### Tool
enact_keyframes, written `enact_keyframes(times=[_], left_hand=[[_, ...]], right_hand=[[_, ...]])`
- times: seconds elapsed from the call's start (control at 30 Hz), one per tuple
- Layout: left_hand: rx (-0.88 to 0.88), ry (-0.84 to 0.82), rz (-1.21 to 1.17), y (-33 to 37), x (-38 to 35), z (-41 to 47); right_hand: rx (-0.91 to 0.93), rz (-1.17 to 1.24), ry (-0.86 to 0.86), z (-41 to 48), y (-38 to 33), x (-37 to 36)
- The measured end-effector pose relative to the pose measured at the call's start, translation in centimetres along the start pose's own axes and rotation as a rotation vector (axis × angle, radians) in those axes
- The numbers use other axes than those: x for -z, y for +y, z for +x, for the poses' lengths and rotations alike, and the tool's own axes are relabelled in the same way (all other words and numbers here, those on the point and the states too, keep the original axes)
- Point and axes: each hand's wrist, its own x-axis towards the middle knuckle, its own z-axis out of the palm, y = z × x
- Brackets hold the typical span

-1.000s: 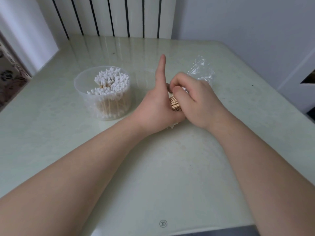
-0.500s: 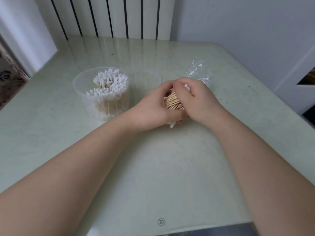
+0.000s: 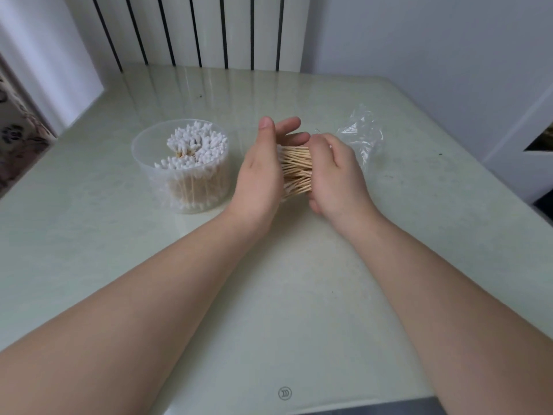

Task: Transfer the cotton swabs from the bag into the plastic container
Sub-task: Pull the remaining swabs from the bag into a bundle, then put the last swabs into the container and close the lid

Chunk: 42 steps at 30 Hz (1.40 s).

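A bundle of wooden-stick cotton swabs (image 3: 296, 170) lies sideways between my two hands above the table. My left hand (image 3: 261, 172) presses its palm against the bundle's left ends, fingers straight and stretched behind the sticks. My right hand (image 3: 336, 172) cups the right ends with curled fingers. The round clear plastic container (image 3: 182, 166), left of my hands, holds several swabs standing upright with white tips up. The crumpled clear bag (image 3: 363, 136) lies on the table just right of and behind my right hand.
The pale green table (image 3: 284, 295) reaches a white radiator (image 3: 203, 31) at the back. A white wall runs along the right. The table's front edge is at the bottom of the view.
The bundle is out of the bag and now spans between both palms. My left hand has opened its fingers flat, and both hands have spread slightly apart. The bag lies free.
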Motion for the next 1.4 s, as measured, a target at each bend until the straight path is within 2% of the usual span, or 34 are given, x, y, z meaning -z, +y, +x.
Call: enact_keyframes(times=[0.23, 0.47, 0.73, 0.9, 1.13, 1.4], left_hand=[[-0.078, 0.064, -0.011, -0.2, 0.0, 0.0], [-0.050, -0.048, -0.053, 0.1, 0.4, -0.1], [-0.087, -0.012, 0.077, 2.6, 0.7, -0.9], [-0.122, -0.023, 0.160, 5.0, 0.7, -1.2], [-0.137, 0.046, 0.107, 8.6, 3.6, -1.7], [-0.184, 0.188, 0.195, 11.6, 9.5, -2.1]], right_hand=[[-0.023, 0.011, 0.023, 0.1, 0.7, -1.2], [-0.010, 0.060, 0.072, 0.0, 0.4, -0.1], [-0.110, 0.148, 0.131, -0.6, -1.6, 1.1], [-0.097, 0.146, 0.090, -1.0, -3.6, 1.5], [-0.087, 0.203, 0.069, -1.3, -7.8, -0.1], [-0.113, 0.256, 0.014, -0.3, -10.0, -4.7]])
